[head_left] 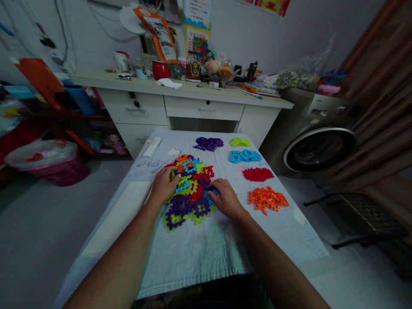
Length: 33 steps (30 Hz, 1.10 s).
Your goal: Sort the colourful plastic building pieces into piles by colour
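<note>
A mixed heap of flat, notched plastic building pieces [189,186] in purple, green, red, blue and orange lies on the cloth before me. My left hand [163,184] rests at the heap's left edge, thumb apart from the fingers, touching pieces there. At the right edge, my right hand [224,198] has bent fingers, with thumb and index apart over blue pieces [210,196]. Whether its fingertips grip one is hard to see. Single-colour piles lie farther off: purple [208,143], light green [240,142], light blue [244,156], red [258,174] and orange [268,200].
A pale cloth [199,253] covers the table, with a white box-like strip [152,147] at its far left. Behind stands a white desk [206,101] with jars and clutter. A washing machine [318,137] is at right, a pink lined bin [51,165] at left.
</note>
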Each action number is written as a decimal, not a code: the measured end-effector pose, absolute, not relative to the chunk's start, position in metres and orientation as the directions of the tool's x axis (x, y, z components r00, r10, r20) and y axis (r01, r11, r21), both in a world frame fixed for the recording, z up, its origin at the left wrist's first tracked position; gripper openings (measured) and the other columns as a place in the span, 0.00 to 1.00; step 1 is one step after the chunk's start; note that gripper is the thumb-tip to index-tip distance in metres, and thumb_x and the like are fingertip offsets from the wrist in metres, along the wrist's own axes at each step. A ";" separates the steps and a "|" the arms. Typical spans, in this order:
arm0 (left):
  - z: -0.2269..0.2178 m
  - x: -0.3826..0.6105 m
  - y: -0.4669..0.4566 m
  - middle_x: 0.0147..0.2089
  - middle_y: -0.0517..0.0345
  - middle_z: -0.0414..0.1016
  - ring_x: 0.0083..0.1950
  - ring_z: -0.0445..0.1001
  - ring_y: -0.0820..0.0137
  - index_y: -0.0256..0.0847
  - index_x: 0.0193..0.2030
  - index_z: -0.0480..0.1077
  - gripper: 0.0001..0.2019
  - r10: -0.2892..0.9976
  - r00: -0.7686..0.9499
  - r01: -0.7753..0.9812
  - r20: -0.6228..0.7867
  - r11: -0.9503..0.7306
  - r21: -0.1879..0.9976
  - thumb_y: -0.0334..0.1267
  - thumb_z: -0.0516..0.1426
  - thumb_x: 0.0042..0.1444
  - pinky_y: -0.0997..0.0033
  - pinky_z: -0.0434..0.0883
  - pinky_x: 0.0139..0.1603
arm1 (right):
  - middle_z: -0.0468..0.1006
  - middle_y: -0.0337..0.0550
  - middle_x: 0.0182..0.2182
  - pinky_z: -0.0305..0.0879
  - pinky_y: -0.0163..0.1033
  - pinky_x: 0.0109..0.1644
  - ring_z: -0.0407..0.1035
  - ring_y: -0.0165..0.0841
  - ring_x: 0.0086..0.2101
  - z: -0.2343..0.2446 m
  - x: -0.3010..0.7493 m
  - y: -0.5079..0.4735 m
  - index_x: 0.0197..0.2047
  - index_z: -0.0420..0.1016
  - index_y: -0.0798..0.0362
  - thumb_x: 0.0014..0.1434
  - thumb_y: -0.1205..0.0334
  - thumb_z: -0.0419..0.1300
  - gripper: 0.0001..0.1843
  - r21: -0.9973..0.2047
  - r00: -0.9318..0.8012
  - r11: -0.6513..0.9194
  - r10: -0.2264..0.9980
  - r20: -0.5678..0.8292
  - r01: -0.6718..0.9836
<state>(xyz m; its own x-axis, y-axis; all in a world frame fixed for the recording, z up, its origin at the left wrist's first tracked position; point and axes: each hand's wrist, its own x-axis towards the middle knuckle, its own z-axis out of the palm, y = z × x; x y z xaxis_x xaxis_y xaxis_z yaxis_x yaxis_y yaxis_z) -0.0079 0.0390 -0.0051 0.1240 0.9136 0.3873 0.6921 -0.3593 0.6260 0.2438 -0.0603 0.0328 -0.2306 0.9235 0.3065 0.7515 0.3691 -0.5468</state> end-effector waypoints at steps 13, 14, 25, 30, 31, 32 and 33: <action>-0.005 -0.007 0.037 0.54 0.48 0.71 0.58 0.68 0.57 0.42 0.53 0.67 0.19 0.920 0.073 0.704 0.385 -0.321 0.634 0.47 0.53 0.57 0.54 0.63 0.62 | 0.71 0.37 0.25 0.63 0.35 0.29 0.66 0.30 0.26 0.031 0.253 -0.036 0.37 0.72 0.51 0.56 0.51 0.57 0.12 -0.988 0.227 0.020 0.972 0.055 0.151; -0.004 -0.006 0.036 0.55 0.48 0.70 0.59 0.67 0.57 0.42 0.53 0.66 0.20 0.917 0.055 0.708 0.394 -0.315 0.632 0.47 0.54 0.57 0.53 0.63 0.63 | 0.69 0.35 0.23 0.61 0.34 0.27 0.64 0.29 0.23 0.034 0.252 -0.028 0.37 0.71 0.51 0.53 0.51 0.58 0.13 -0.997 0.227 -0.009 0.974 0.010 0.082; 0.003 -0.005 0.032 0.51 0.47 0.73 0.55 0.70 0.56 0.41 0.51 0.69 0.20 0.916 0.120 0.717 0.383 -0.346 0.605 0.51 0.53 0.59 0.51 0.66 0.59 | 0.68 0.32 0.21 0.60 0.31 0.24 0.65 0.28 0.22 0.034 0.243 0.105 0.35 0.68 0.51 0.48 0.63 0.58 0.09 -0.993 0.430 -0.084 0.902 -0.038 0.088; 0.004 -0.005 0.031 0.53 0.48 0.73 0.56 0.70 0.56 0.43 0.51 0.69 0.19 0.910 0.115 0.717 0.398 -0.353 0.600 0.50 0.54 0.58 0.51 0.66 0.59 | 0.73 0.35 0.23 0.66 0.34 0.33 0.70 0.31 0.27 0.024 0.242 0.144 0.34 0.72 0.53 0.47 0.65 0.58 0.09 -0.963 0.426 -0.135 0.904 -0.023 0.235; 0.004 -0.005 0.031 0.53 0.48 0.73 0.56 0.70 0.56 0.43 0.51 0.69 0.19 0.909 0.112 0.716 0.401 -0.354 0.602 0.50 0.54 0.58 0.51 0.66 0.59 | 0.74 0.35 0.23 0.67 0.34 0.34 0.70 0.31 0.28 0.025 0.241 0.150 0.34 0.72 0.53 0.46 0.65 0.59 0.09 -0.964 0.426 -0.134 0.904 -0.024 0.228; 0.004 -0.005 0.031 0.52 0.48 0.73 0.56 0.70 0.56 0.43 0.51 0.70 0.19 0.909 0.110 0.714 0.402 -0.354 0.604 0.50 0.54 0.58 0.51 0.66 0.59 | 0.73 0.35 0.23 0.67 0.34 0.34 0.70 0.31 0.27 0.025 0.241 0.156 0.34 0.73 0.53 0.46 0.65 0.59 0.09 -0.969 0.427 -0.130 0.904 -0.028 0.212; 0.004 -0.005 0.031 0.52 0.49 0.74 0.56 0.71 0.56 0.44 0.51 0.70 0.18 0.909 0.109 0.713 0.402 -0.354 0.606 0.50 0.54 0.58 0.51 0.66 0.59 | 0.73 0.35 0.22 0.67 0.34 0.33 0.70 0.31 0.27 0.026 0.240 0.161 0.34 0.72 0.53 0.46 0.66 0.59 0.08 -0.974 0.430 -0.125 0.902 -0.031 0.191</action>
